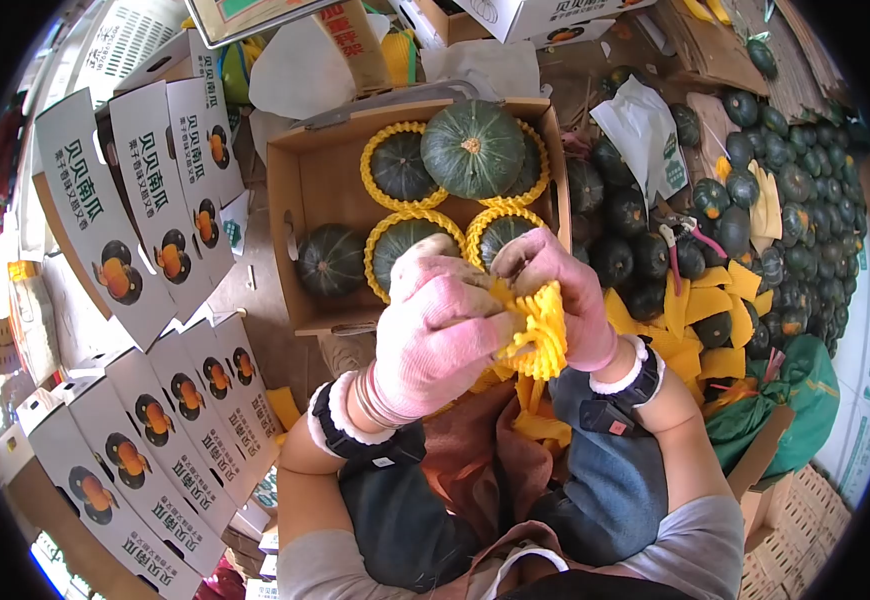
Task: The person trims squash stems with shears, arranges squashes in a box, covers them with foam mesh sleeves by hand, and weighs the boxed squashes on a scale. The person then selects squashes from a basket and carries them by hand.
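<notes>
My left hand [440,335], in a pink-and-white work glove, is closed on a bunched yellow foam net sleeve [537,335]. Gripping the sleeve's other side is my right hand [567,290], gloved the same way. Both hands are above the near edge of an open cardboard box [307,175]. Inside the box, yellow foam nets ring several green pumpkins, one of them a far-left pumpkin [402,168]. A bare pumpkin [330,260] sits in the near-left corner, and a larger pumpkin [472,150] rests on top at the back. My fingertips are partly hidden by the gloves and the sleeve.
White printed cartons [160,440] stand in rows on the left. A large pile of green pumpkins [805,200] fills the right, with pink-handled pruners [680,240] on it. Flat yellow foam sleeves [700,310] lie nearer, beside a green bag [790,410].
</notes>
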A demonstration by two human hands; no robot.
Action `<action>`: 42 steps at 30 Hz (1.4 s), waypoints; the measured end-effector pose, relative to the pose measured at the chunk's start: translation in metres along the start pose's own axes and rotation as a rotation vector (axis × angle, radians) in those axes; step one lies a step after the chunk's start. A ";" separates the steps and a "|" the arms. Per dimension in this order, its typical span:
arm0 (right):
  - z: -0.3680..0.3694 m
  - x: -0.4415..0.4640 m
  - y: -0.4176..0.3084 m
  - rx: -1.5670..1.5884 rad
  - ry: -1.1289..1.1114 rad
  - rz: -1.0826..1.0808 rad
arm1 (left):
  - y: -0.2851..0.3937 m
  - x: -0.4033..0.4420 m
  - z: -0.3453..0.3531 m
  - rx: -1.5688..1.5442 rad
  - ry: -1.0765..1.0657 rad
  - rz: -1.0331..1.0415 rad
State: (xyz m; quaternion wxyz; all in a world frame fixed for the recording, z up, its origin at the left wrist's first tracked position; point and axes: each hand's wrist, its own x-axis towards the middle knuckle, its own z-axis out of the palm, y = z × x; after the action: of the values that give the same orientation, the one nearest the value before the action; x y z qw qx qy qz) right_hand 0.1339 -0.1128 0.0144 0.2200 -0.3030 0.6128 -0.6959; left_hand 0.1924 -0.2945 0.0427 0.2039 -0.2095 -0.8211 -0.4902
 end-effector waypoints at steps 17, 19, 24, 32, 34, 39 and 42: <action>-0.011 -0.017 -0.021 0.616 -0.262 0.558 | -0.037 -0.031 -0.034 -1.245 -0.622 -0.648; -0.001 -0.021 -0.015 0.655 -0.346 0.619 | -0.023 -0.051 -0.031 -1.310 -0.089 -1.080; -0.015 -0.011 -0.024 0.531 -0.558 0.584 | -0.008 -0.040 -0.010 -1.624 -0.154 -1.055; -0.053 0.050 -0.005 -0.005 0.132 0.449 | -0.078 0.011 -0.020 -0.321 -0.018 -0.682; -0.060 0.071 0.033 -0.533 0.173 0.093 | -0.107 0.017 -0.006 -0.062 0.108 -0.547; -0.067 0.084 0.075 -0.555 0.275 0.061 | -0.125 0.013 0.026 -0.208 0.230 -0.561; -0.041 0.079 0.056 -0.539 0.320 0.032 | -0.121 0.008 0.018 -0.212 0.231 -0.554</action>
State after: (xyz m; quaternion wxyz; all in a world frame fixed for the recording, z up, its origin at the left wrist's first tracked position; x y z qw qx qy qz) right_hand 0.0453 -0.1454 -0.0318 0.0435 -0.2273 0.8068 -0.5436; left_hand 0.1178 -0.3302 -0.0483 0.1316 0.0589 -0.7628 -0.6304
